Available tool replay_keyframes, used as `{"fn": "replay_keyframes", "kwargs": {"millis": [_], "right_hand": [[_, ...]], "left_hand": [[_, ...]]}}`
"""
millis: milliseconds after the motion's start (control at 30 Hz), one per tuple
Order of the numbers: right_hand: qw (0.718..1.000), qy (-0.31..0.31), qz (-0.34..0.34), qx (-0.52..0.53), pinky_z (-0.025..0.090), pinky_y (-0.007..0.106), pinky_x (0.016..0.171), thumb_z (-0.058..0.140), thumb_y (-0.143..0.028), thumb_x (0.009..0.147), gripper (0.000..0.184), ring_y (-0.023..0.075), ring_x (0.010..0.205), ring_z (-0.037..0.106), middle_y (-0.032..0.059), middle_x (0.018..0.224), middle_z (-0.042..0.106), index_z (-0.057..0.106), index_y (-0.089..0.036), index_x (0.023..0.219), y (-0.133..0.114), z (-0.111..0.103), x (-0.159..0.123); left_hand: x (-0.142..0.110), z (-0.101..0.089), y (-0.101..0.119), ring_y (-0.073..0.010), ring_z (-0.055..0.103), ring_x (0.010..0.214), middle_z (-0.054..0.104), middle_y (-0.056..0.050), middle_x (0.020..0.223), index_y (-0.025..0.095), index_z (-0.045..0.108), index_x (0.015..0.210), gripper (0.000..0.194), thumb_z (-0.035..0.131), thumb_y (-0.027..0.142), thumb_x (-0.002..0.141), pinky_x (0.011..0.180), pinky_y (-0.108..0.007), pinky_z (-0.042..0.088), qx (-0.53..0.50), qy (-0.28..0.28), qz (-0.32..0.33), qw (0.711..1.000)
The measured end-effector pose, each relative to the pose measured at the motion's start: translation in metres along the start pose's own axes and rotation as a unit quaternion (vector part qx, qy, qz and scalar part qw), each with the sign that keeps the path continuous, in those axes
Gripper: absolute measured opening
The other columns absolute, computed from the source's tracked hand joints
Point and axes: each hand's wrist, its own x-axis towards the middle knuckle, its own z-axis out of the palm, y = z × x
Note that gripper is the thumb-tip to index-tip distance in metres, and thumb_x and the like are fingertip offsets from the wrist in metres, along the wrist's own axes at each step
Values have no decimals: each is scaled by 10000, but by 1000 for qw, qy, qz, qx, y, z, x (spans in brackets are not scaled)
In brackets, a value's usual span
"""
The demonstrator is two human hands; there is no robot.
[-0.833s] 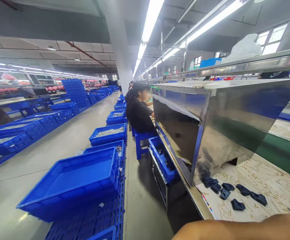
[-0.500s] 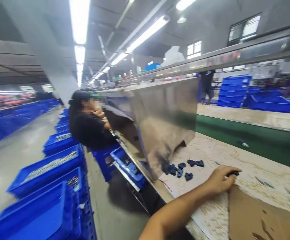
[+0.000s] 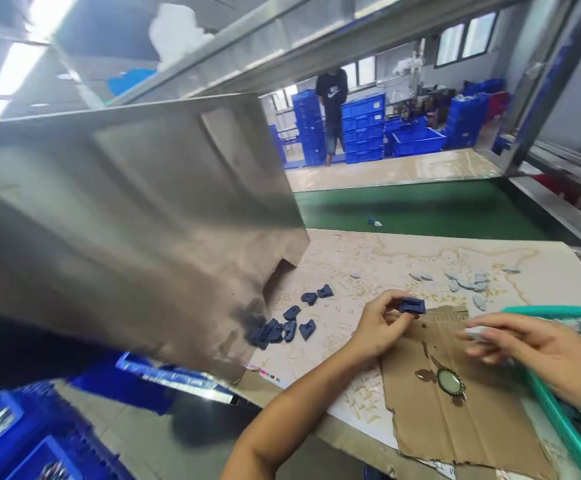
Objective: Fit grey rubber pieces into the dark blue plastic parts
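Observation:
My left hand (image 3: 381, 325) pinches a small dark blue plastic part (image 3: 412, 306) just above the edge of a brown cardboard sheet (image 3: 457, 400). My right hand (image 3: 530, 347) hovers over the cardboard with fingers stretched out; a thin pale piece may lie at its fingertips, but blur hides it. A small round metal ring (image 3: 450, 381) lies on the cardboard between my hands. Several more dark blue parts (image 3: 290, 323) lie on the worn table (image 3: 365, 267) by the opening of a steel hopper (image 3: 135, 227).
A teal tray (image 3: 560, 407) holds pale parts at the right. Several small grey pieces (image 3: 465, 281) are scattered on the table. Behind runs a green conveyor belt (image 3: 420, 210). A person in dark clothes (image 3: 333, 110) stands by stacked blue crates (image 3: 365, 127). Blue crates (image 3: 15, 440) sit at lower left.
The view swung right from the aisle to the table. My left hand lifted a dark blue part off the table and my right hand came into view.

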Motion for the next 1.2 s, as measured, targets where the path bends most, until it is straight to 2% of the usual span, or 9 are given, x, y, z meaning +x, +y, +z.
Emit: {"fn": "replay_keyframes", "kwargs": {"millis": [100,200,300,400,533,700,933,1067,1200], "right_hand": [[987,-76,58,132,478,228,471,479,-902,629,713,89,471,561,62,603,642,642,-216,733,-27,23,7],[980,-71,89,165,372,194,394,567,-881,575,693,59,405,470,21,539,592,627,-203,708,-34,30,7],[977,-61,102,179,483,224,495,679,-809,560,674,96,513,571,21,610,624,662,-191,830,-29,26,4],[970,-71,123,198,563,272,670,745,-738,560,655,149,680,658,50,737,688,674,-178,892,-26,22,4],[966,-62,143,204,568,335,850,789,-693,512,680,220,900,688,74,910,728,682,-190,956,-30,20,4],[972,-58,127,190,553,363,913,755,-720,544,651,236,948,689,83,923,733,647,-194,911,-34,22,1],[978,-95,38,181,562,335,869,657,-703,715,555,225,968,691,114,966,727,578,-191,913,-36,25,-2],[995,-64,-26,67,556,390,866,606,-622,793,454,252,998,674,121,1042,710,704,-203,939,-30,24,-1],[991,-21,-123,-45,554,353,746,589,-515,827,324,213,827,679,81,902,709,758,-238,819,-26,21,-1]], "left_hand": [[-10,1,9,-143,654,816,687,-75,990,158,615,948,224,660,231,741,663,-211,530,-18,-44,8,999],[-18,5,15,-141,648,834,670,-70,1012,171,584,907,213,679,280,750,690,-226,532,-72,-67,16,995],[-20,8,15,-140,624,876,645,-56,999,170,582,851,271,751,330,711,712,-219,523,-98,-57,30,993],[-18,10,15,-113,589,757,620,-22,850,170,580,850,404,816,422,640,602,-179,482,-132,-21,-10,991],[-15,11,18,-103,573,663,602,3,744,172,545,870,517,838,484,581,501,-156,439,-191,6,-109,975],[-15,12,19,-107,599,678,614,15,701,173,530,828,469,849,374,549,529,-158,478,-204,-9,-148,968],[-16,13,14,-127,630,744,663,-31,836,165,598,926,489,838,450,610,607,-198,514,-179,-37,-149,972],[-17,11,10,-153,619,868,655,-51,956,175,642,908,466,832,493,624,644,-206,523,-182,-49,-110,976],[-16,9,5,-114,577,824,615,-33,985,191,685,888,448,849,494,602,640,-185,518,-181,-34,-77,980]]}}
